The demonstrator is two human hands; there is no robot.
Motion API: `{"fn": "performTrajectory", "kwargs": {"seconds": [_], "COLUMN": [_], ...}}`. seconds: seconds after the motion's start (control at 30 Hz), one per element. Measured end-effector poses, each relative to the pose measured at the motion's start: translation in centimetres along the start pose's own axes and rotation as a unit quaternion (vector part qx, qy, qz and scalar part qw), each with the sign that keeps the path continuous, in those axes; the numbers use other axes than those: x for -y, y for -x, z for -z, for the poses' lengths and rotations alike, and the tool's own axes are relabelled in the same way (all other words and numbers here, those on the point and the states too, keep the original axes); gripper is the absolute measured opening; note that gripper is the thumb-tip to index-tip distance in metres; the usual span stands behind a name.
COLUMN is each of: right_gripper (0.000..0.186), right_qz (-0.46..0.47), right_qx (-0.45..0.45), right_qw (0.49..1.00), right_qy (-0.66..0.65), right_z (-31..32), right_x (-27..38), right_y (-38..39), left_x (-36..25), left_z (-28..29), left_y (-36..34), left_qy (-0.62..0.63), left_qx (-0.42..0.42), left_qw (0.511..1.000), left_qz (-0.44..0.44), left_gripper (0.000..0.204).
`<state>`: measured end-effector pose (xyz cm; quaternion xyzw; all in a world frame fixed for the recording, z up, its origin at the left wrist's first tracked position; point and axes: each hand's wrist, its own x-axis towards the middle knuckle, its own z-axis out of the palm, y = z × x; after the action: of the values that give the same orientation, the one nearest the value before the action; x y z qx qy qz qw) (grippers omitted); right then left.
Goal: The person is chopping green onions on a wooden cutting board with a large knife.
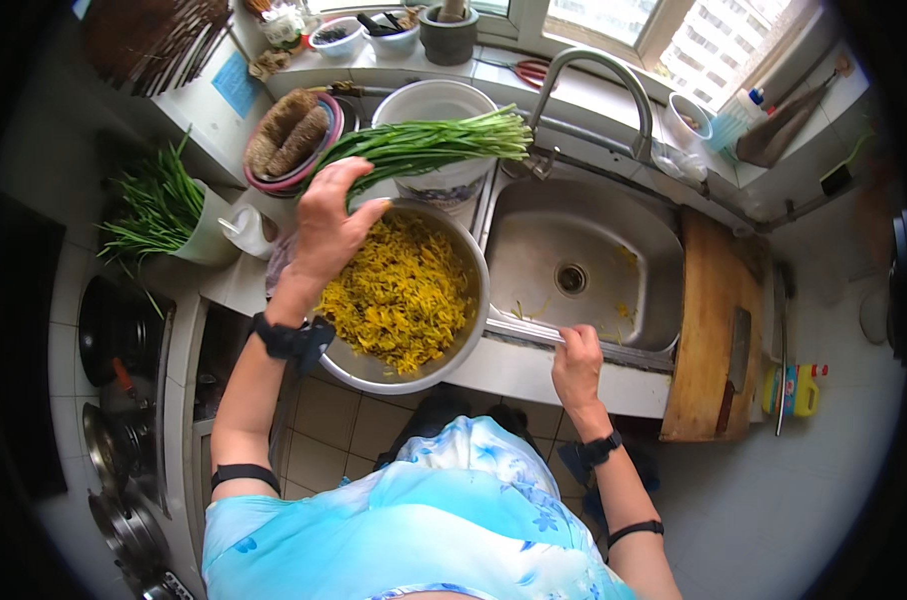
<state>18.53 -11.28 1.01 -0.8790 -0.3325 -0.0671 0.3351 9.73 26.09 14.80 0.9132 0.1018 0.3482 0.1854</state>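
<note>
My left hand (336, 215) hovers over the left rim of a large metal bowl (481, 290), thumb and fingers apart and holding nothing visible. Yellow-green shredded pieces (399, 290), perhaps petals or a shredded vegetable, fill much of the bowl. Just beyond that hand, a bundle of long green chives or garlic leaves (429, 140) lies across a white bucket (419, 100). At the sink's front edge my right hand (579, 368) is closed, its fingertips close to a thin pale strip. Whether it grips that strip is hard to make out. Yellow scraps dot the metal sink (519, 225).
A curved faucet (599, 60) arches over the sink. To the right lies a wooden cutting board (709, 330) with a cleaver (740, 350). More greens stand in a pale container (209, 225) at left, beside stacked basins (264, 180). Pans (114, 330) sit at far left.
</note>
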Motion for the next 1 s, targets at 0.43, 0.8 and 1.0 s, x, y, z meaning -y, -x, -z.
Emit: {"fn": "performTrajectory", "kwargs": {"seconds": [0.43,0.8,1.0], "right_gripper": [0.014,0.008,0.009], "right_qz": [-0.100,-0.166,-0.182], "right_qx": [0.029,0.032,0.035], "right_qw": [0.995,0.985,0.981], "right_qy": [0.007,0.034,0.062], "right_z": [4.3,6.1,7.0], "right_x": [-3.0,-4.8,-4.6], "right_y": [4.5,8.1,9.1], "left_x": [-1.5,-0.9,-0.3], "left_z": [-8.0,-10.4,-10.6], "left_y": [-10.4,-13.7,-14.4], "left_qy": [-0.107,-0.121,-0.051], "left_qx": [0.236,0.398,0.425], "left_qw": [0.965,0.908,0.903], "left_qz": [0.030,0.049,0.032], "left_gripper": [0.093,0.101,0.109]}}
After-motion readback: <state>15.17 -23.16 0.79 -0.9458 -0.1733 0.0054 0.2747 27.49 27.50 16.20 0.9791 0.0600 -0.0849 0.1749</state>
